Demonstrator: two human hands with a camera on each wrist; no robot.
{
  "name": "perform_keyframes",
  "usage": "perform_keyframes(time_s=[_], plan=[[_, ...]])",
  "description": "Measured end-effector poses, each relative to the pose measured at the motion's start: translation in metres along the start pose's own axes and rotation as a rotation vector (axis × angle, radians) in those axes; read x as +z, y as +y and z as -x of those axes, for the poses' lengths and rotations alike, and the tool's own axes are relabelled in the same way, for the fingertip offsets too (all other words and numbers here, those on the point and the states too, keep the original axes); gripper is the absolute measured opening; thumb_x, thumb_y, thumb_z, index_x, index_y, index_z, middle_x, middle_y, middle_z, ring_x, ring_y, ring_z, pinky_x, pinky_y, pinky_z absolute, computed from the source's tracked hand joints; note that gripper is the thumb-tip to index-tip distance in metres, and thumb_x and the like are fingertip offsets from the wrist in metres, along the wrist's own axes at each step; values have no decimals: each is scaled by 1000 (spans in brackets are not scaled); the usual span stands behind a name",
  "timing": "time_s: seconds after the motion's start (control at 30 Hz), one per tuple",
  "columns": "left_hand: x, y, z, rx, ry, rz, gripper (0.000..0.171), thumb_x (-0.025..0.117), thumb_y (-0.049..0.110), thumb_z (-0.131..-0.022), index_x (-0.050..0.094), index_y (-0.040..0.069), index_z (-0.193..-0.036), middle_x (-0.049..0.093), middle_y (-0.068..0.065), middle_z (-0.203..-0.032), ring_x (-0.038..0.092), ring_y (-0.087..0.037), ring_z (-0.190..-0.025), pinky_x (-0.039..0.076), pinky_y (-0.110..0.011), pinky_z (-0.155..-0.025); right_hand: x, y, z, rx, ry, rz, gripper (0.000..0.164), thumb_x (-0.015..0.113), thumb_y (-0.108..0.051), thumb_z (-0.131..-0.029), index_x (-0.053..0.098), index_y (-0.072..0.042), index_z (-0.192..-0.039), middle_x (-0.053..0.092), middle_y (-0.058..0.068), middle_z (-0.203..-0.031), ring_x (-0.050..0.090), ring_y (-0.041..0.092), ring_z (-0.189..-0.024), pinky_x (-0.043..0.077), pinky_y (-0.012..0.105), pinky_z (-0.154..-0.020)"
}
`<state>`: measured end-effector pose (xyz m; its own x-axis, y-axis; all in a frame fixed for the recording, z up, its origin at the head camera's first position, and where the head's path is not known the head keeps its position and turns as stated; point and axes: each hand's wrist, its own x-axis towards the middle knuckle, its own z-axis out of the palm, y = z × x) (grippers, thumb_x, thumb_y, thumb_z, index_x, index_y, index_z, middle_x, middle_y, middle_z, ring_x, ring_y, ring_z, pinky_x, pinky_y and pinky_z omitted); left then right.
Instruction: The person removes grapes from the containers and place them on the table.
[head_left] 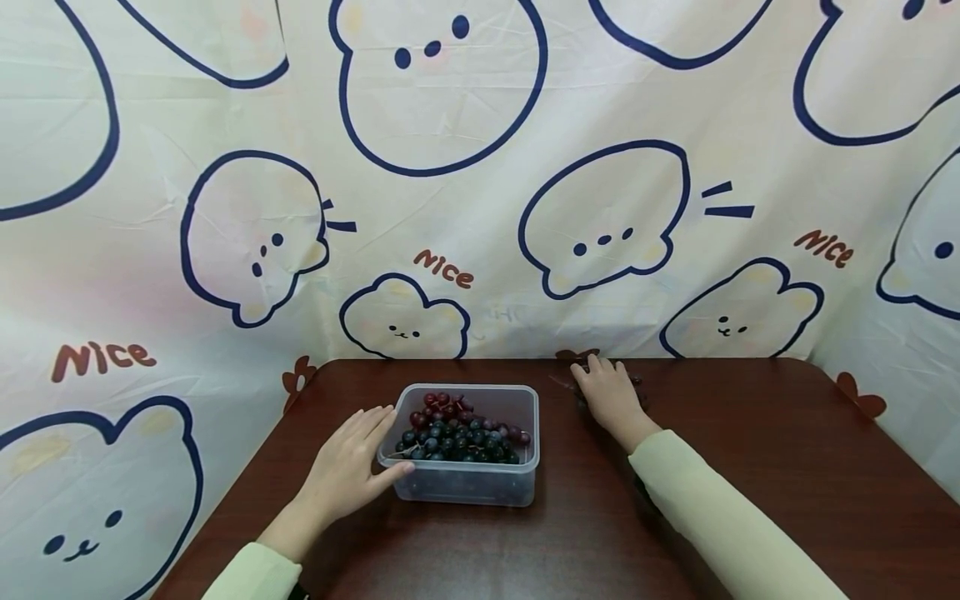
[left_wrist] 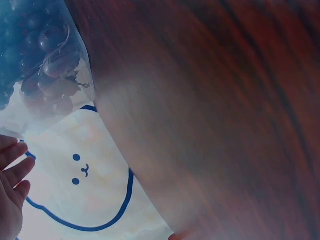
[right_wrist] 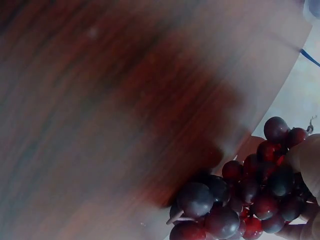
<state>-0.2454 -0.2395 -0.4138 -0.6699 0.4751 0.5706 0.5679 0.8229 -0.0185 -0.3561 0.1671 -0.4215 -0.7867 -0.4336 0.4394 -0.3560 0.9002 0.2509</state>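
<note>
Right hand (head_left: 611, 396) | fingers curled over grapes (right_wrist: 240, 200), seen only at wrist | left hand (head_left: 352, 467) spread on box (head_left: 465, 487) | grip partly hidden

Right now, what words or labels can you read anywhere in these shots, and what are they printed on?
"Nice" on the backdrop cloth, far left.
"Nice" on the same cloth, above the table's back edge.
"Nice" on the same cloth, at the right.
The clear plastic container of grapes shows no label.
The wrist views show no text.
</note>
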Motion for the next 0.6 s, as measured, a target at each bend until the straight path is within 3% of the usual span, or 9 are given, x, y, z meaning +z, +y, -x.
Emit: perform_keyframes(time_s=[0.37,0.6], plan=[[0,0,0,3,2,2,80,62,61,-85,56,-2,-134,56,-17,-134,51,-32,-125,33,-46,-110,6,-5,-1,-2,-95,-24,42,74,-3,-84,59,-6,-123,56,24,-119,56,40,-107,49,58,-86],[1,0,0,4,2,2,79,62,61,-85,57,-2,-133,56,-16,-135,50,-32,-126,34,-48,-109,6,-6,-1,-6,-110,-22,41,75,-4,-84,59,-6,-122,56,24,-120,55,40,-109,49,58,-85]])
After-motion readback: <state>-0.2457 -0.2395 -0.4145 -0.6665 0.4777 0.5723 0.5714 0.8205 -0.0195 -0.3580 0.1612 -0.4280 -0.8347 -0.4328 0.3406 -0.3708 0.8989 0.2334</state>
